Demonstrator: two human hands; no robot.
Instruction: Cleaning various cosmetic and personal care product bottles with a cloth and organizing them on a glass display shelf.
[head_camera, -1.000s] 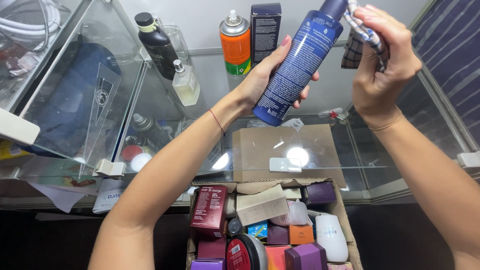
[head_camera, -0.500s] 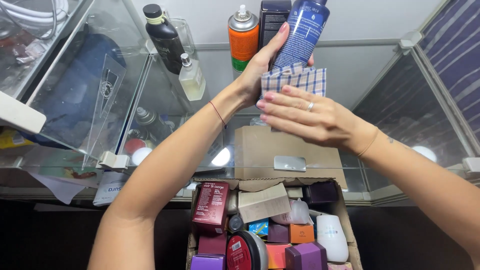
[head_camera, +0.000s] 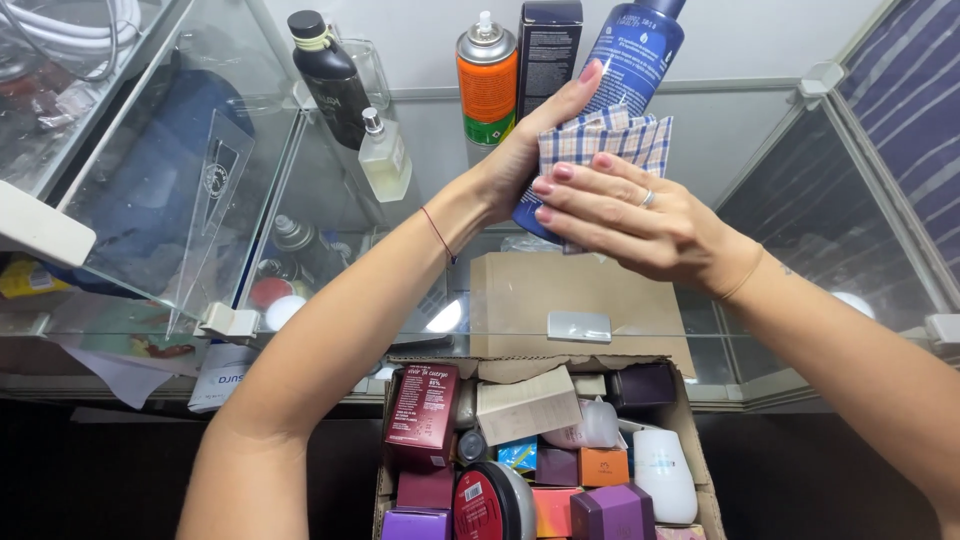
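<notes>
Glossy smooth plastic blue bottle (head_camera: 632, 60), soft woven checked cloth (head_camera: 605, 140), matt cardboard box (head_camera: 690, 420), clear glass shelf (head_camera: 300, 180).

Glass shelf (head_camera: 690, 140): black bottle (head_camera: 330, 75), clear bottle (head_camera: 384, 155) at left; orange can (head_camera: 487, 85), dark box (head_camera: 548, 45) at back.

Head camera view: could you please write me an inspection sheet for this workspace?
Surface: glass shelf, reflective.
Job's things: blue bottle; checked cloth pressed flat against it.
Clutter: black bottle, small clear bottle, orange spray can, dark box; cardboard box below, packed with small boxes and jars.
Hands: left hand grips the blue bottle; right hand lies on the cloth.
Cables: white cable, top left, behind glass.
Surroundings: glass cabinet panels, striped fabric on the right.
</notes>
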